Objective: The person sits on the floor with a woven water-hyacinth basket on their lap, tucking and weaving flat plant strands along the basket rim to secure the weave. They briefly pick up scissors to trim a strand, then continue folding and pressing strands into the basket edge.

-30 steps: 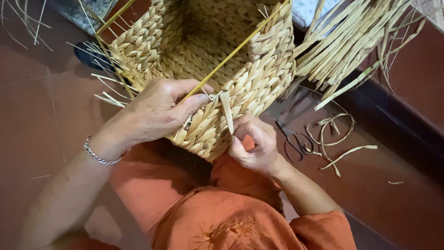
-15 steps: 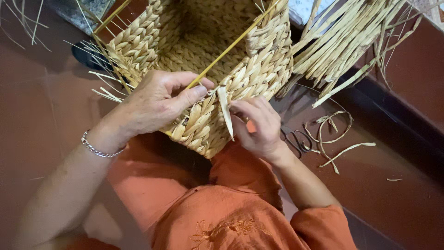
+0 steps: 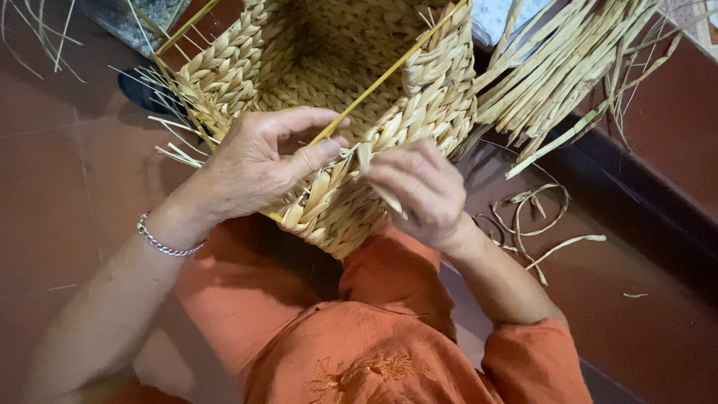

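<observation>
Pinching a flat straw strand (image 3: 365, 155), both the left hand (image 3: 258, 161) and right hand (image 3: 419, 191) press the coarse, square woven basket (image 3: 441, 105).

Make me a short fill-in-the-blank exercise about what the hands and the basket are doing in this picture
1. Both hands work at the near corner of a woven ____.
2. The left hand wears a silver ____ at its wrist.
3. The right hand pinches a flat straw ____ against the weave.
4. The loose bundle of straw lies on the person's ____ side.

Missing words: basket; bracelet; strip; right
</observation>
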Tool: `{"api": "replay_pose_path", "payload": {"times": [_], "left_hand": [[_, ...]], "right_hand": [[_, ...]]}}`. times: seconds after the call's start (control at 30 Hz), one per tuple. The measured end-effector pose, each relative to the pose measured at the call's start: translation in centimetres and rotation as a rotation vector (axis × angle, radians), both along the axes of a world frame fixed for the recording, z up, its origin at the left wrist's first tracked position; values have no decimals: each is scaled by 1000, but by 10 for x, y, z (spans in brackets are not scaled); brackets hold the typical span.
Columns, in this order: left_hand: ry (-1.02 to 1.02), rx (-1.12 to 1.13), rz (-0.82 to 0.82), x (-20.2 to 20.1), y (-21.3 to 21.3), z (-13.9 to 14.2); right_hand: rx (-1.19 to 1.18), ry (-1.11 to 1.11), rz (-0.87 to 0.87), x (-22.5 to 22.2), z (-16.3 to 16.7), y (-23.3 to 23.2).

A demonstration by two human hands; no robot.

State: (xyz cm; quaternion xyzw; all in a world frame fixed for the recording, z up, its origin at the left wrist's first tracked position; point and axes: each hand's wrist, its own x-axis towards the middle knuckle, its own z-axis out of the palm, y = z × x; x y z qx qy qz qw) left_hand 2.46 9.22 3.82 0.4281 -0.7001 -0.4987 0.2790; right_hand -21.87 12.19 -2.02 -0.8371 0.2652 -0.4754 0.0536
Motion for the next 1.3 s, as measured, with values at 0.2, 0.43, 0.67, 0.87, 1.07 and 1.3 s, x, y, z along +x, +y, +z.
{"api": "replay_pose_path", "payload": {"times": [0.2,0.43,0.67,0.87,1.07,1.3], "left_hand": [[199,333,7,9,-9,0],[192,347,-65,3,-35,-16],[67,235,88,-4,-42,-29],[-186,-82,145,0,-37,-19],[-348,-819,-109,6,-36,-17],[-673,-644,-264,9,-39,-31]], "right_hand": [[128,-65,-33,10,2,-10],[154,-15,-98,21,3,-10],[89,-101,-113,19,-4,-5],[-26,25,-224,13,-17,5],[-107,135,-240,13,-23,9],[-94,211,-297,17,-18,14]]}}
